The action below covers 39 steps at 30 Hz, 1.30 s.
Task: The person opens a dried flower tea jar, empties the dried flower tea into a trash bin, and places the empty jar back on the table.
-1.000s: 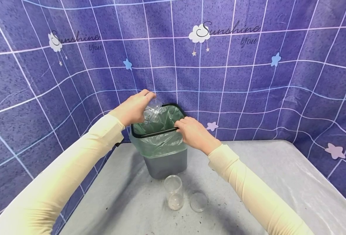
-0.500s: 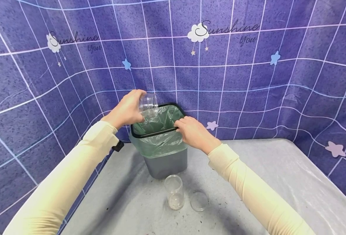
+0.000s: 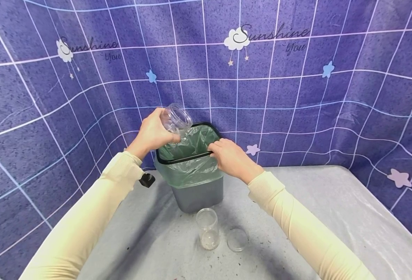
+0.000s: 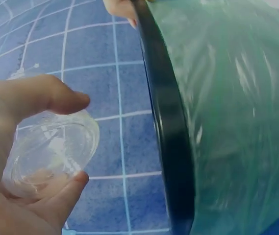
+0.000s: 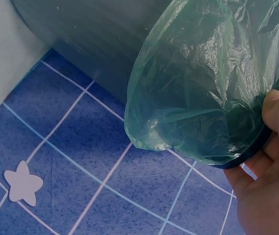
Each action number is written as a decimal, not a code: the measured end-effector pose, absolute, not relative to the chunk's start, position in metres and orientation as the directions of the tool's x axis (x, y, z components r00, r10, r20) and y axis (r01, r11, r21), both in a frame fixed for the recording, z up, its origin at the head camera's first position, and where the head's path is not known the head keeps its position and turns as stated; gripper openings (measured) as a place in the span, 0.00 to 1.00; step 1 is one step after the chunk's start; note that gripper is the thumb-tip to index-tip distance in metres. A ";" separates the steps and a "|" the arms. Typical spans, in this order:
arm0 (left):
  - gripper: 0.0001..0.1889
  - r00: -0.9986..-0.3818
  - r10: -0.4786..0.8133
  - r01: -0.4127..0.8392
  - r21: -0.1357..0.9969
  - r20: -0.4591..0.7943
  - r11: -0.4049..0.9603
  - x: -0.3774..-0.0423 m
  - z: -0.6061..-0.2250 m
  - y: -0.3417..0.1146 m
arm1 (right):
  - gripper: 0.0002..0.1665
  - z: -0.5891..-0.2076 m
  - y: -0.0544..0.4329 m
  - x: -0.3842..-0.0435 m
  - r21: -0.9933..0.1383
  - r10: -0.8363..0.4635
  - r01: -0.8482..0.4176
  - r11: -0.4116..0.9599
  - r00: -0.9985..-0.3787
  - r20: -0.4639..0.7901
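Note:
A clear plastic jar (image 3: 176,119) is gripped in my left hand (image 3: 154,132), tilted with its mouth facing right above the back left of the bin (image 3: 199,196). In the left wrist view, thumb and fingers curl round the jar (image 4: 56,152). My right hand (image 3: 234,158) pinches the black rim (image 3: 185,158) at the bin's front right corner. The right wrist view has its thumb on the green liner (image 5: 193,83) and fingers under the rim. The liner folds over the rim and hangs down outside the grey bin.
A second clear jar (image 3: 207,229) stands without a lid on the grey-covered table (image 3: 314,202), close in front of the bin. Right of it lies a round clear lid (image 3: 237,239). Dark crumbs are scattered around them. A purple checked curtain (image 3: 279,93) hangs behind and at both sides.
The jar in my left hand has gone from tipped down into the bin's opening to raised, its mouth turned up and rightward. My right hand keeps its place on the rim.

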<state>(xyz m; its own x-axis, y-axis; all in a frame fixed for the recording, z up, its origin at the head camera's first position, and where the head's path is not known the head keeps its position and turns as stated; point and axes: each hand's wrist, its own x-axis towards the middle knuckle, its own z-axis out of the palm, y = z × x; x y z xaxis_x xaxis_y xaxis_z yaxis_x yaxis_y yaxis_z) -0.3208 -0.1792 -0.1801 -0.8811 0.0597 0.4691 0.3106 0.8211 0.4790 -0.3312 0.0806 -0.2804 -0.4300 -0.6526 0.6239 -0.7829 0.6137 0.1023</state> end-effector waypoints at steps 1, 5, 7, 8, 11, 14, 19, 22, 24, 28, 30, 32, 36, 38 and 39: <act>0.48 -0.883 0.046 0.306 0.496 0.468 0.813 -0.320 -0.180 -0.178 | 0.03 -0.280 0.081 -0.331 0.101 -0.652 -0.784 0.613 -0.430 0.624; 0.48 -0.887 0.009 0.303 0.569 0.461 0.764 -0.315 -0.182 -0.174 | 0.04 -0.280 0.081 -0.331 0.093 -0.652 -0.787 0.610 -0.432 0.623; 0.47 -0.889 0.000 0.314 0.609 0.458 0.728 -0.313 -0.183 -0.173 | 0.04 -0.280 0.081 -0.331 0.089 -0.652 -0.788 0.609 -0.433 0.622; 0.46 -0.889 0.000 0.325 0.632 0.457 0.704 -0.312 -0.184 -0.172 | 0.04 -0.280 0.081 -0.331 0.088 -0.653 -0.788 0.609 -0.435 0.621; 0.45 -0.888 0.000 0.352 0.681 0.460 0.642 -0.308 -0.185 -0.169 | 0.05 -0.279 0.081 -0.331 0.085 -0.654 -0.788 0.610 -0.440 0.615; 0.45 -0.889 0.002 0.371 0.717 0.458 0.590 -0.303 -0.186 -0.165 | 0.05 -0.277 0.082 -0.330 0.082 -0.660 -0.788 0.610 -0.447 0.603; 0.45 -0.895 0.005 0.386 0.767 0.447 0.513 -0.297 -0.188 -0.157 | 0.07 -0.272 0.083 -0.328 0.055 -0.667 -0.791 0.609 -0.474 0.574; 0.45 -0.892 0.015 0.407 0.790 0.451 0.458 -0.294 -0.190 -0.152 | 0.08 -0.271 0.084 -0.327 0.030 -0.667 -0.790 0.613 -0.497 0.555; 0.45 -0.890 0.027 0.422 0.798 0.455 0.430 -0.292 -0.192 -0.148 | 0.10 -0.271 0.084 -0.327 0.017 -0.667 -0.791 0.612 -0.504 0.549; 0.46 -0.883 0.056 0.450 0.808 0.466 0.381 -0.286 -0.195 -0.141 | 0.12 -0.272 0.085 -0.326 0.013 -0.667 -0.803 0.596 -0.486 0.565; 0.47 -0.881 0.071 0.462 0.814 0.469 0.352 -0.283 -0.196 -0.137 | 0.12 -0.273 0.085 -0.325 0.013 -0.666 -0.809 0.587 -0.474 0.576; 0.48 -0.879 0.082 0.468 0.819 0.469 0.331 -0.279 -0.196 -0.134 | 0.13 -0.273 0.086 -0.324 0.008 -0.664 -0.815 0.579 -0.466 0.585; 0.49 -0.880 0.108 0.473 0.831 0.462 0.294 -0.270 -0.195 -0.128 | 0.15 -0.272 0.088 -0.320 -0.029 -0.647 -0.816 0.578 -0.480 0.592; 0.49 -0.878 0.123 0.477 0.834 0.462 0.276 -0.266 -0.196 -0.125 | 0.16 -0.271 0.090 -0.317 -0.053 -0.637 -0.813 0.579 -0.492 0.594; 0.49 -0.875 0.132 0.484 0.835 0.465 0.263 -0.264 -0.196 -0.124 | 0.17 -0.270 0.091 -0.316 -0.058 -0.633 -0.812 0.581 -0.496 0.595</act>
<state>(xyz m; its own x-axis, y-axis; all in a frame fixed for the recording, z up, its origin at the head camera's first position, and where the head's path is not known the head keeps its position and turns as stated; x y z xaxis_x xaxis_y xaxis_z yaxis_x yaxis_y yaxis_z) -0.2642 -0.1245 -0.1965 -0.8753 0.1322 0.4652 0.4835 0.2628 0.8350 -0.3156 0.0911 -0.2703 -0.4957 -0.6331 0.5946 -0.8116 0.5814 -0.0575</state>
